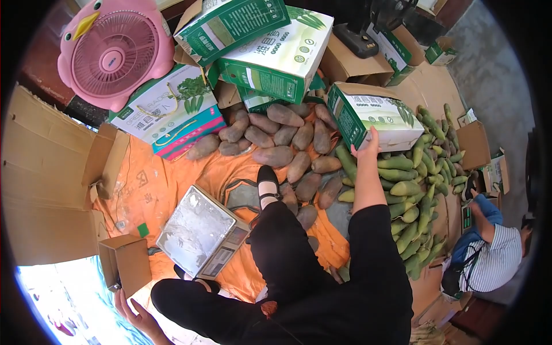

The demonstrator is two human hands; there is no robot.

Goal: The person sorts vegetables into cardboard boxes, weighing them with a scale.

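My right hand [368,145] reaches forward and grips the near bottom corner of a green and white printed carton [376,115]. That carton sits tilted over the back of a heap of long green radishes [408,204]. Low on the left, my left hand [135,316] has its fingers apart, with the fingertips just under a small brown cardboard box [124,263]. Between my legs and that box stands a platform scale [198,233] with a worn metal top. Brownish, soil-covered oblong roots [273,156] lie in a pile ahead of my feet.
A pink bird-shaped fan [115,57] stands at back left beside stacked printed cartons [276,49]. Large cardboard flaps [49,178] rise at the left. An orange sheet [146,178] covers the floor. Another person in a striped shirt [491,261] crouches at right.
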